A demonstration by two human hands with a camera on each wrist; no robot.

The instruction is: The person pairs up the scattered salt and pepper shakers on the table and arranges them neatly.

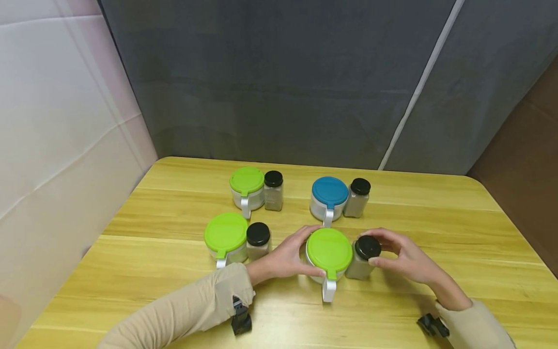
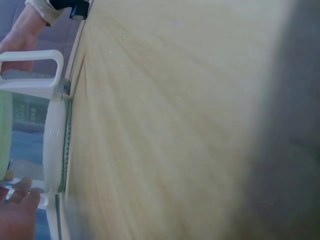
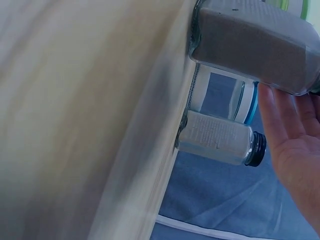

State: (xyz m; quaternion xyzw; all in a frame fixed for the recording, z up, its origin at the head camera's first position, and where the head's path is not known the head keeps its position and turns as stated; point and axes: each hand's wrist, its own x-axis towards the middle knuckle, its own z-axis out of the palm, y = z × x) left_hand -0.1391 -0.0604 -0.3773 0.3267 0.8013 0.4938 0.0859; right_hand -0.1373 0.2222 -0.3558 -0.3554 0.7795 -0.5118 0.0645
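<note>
At the near right of the group, my left hand (image 1: 289, 253) holds a clear container with a green lid (image 1: 329, 249), thumb in front and fingers behind. Its white handle (image 1: 328, 291) points toward me. Right beside it stands a square jar with a black cap (image 1: 361, 264), filled with something greyish. My right hand (image 1: 407, 257) holds this jar near its cap from the right, with the thumb on the near side. In the right wrist view, fingers (image 3: 285, 112) lie along the side of the jar (image 3: 255, 45). Both things stand upright on the table.
Behind them stand a blue-lidded container (image 1: 330, 191) and another black-capped jar (image 1: 358, 198). On the left are two more green-lidded containers, one at the back (image 1: 247, 180) and one nearer (image 1: 225, 232), each with a black-capped jar beside it. The wooden table (image 1: 152, 286) meets a dark grey cloth (image 1: 261, 87).
</note>
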